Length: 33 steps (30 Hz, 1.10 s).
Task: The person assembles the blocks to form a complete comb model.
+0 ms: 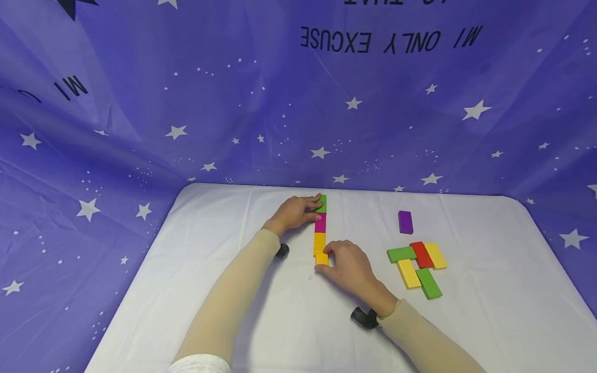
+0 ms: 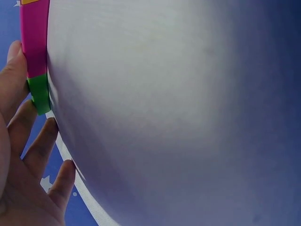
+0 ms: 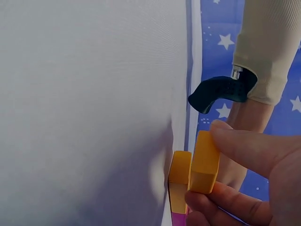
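A straight row of blocks stands on the white table, with a green block (image 1: 322, 203) at the far end, a magenta block (image 1: 320, 223) after it and an orange block (image 1: 319, 241) nearest me. My left hand (image 1: 295, 212) rests its spread fingers and thumb against the left side of the green and magenta blocks. Between thumb and fingers, my right hand (image 1: 350, 265) pinches a second orange block (image 3: 205, 160) at the near end of the row. In the right wrist view this block sits beside the row's orange end and looks raised; contact cannot be told.
To the right lie a purple block (image 1: 406, 222), a red block (image 1: 422, 255), two green blocks (image 1: 428, 283) and two yellow blocks (image 1: 409, 273), most of them clustered. A purple star-patterned cloth (image 1: 280, 103) hangs behind the white table (image 1: 489, 321).
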Tool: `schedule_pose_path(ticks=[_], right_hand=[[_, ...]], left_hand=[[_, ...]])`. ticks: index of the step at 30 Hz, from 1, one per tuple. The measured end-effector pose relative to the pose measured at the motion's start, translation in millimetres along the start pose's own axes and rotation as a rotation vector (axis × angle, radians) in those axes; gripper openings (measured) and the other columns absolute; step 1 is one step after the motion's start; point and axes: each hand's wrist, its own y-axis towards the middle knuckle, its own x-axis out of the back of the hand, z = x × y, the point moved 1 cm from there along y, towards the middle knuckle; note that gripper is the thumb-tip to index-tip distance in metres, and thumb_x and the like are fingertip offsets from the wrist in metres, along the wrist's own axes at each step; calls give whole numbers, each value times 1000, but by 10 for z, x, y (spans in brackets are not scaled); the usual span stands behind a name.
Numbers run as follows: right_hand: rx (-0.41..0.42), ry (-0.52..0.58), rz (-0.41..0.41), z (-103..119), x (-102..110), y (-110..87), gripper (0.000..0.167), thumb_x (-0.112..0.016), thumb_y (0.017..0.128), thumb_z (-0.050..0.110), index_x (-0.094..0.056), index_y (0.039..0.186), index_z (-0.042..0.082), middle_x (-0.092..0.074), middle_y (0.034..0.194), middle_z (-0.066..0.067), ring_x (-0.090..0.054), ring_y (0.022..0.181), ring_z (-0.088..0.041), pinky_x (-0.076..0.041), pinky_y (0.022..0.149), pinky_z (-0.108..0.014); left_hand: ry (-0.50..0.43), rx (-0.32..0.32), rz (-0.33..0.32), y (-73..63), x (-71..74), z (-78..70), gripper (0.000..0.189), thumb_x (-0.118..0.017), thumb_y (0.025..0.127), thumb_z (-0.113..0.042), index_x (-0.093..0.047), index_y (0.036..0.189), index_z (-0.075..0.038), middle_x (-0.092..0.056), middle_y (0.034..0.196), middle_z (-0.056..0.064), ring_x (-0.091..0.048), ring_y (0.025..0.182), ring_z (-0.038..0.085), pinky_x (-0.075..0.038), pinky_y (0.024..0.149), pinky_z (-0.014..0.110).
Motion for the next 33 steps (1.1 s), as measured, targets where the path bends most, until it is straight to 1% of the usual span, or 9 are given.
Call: schedule_pose_path(ticks=[8,15,22,26,29,33], right_hand=[[11,-25,54,3,-58,13,36,-92,71,35,-74,90,11,-61,74,5,-52,70,-13,-46,64,-29],[17,-56,73,9,-91,8,38,-92,70,37,-73,89,11,-59,71,6,-50,68,-13,-44,61,-27],[10,-60,77,-3,-91,-25,40,-92,70,37,-74,96,12,-63,77,7,-53,73,-13,-48,66,-29],[16,-58,60,-24,-59,-68,37,-90,74,35,-75,98,12,-63,79,7,-55,75,-13,-50,69,-30],[32,-47,45,-27,-28,-94,32,-89,76,32,-76,98,12,-67,82,5,-58,79,-15,-52,72,-33],[52,-32,45,-15,-13,-111,27,-88,77,28,-78,98,14,-73,90,2,-63,85,-19,-54,77,-35]], left_hand=[[-13,24,8,2,-13,2,51,-69,94,-41,-58,141,-25,-41,156,-11,-41,143,23,-28,120,40],[-3,28,3,-1,-16,2,52,-69,94,-42,-58,141,-26,-41,156,-13,-41,143,22,-28,120,39],[-3,17,3,6,-9,-6,52,-69,94,-41,-58,142,-25,-41,156,-11,-40,144,21,-28,120,39],[5,13,9,13,-13,-3,52,-69,94,-41,-57,142,-25,-41,156,-11,-40,144,21,-28,120,39],[3,9,12,14,-13,-1,52,-69,94,-41,-57,142,-24,-41,156,-10,-40,144,21,-28,120,39],[0,0,10,13,-17,7,52,-69,94,-41,-58,142,-24,-42,156,-10,-41,144,21,-29,120,39]])
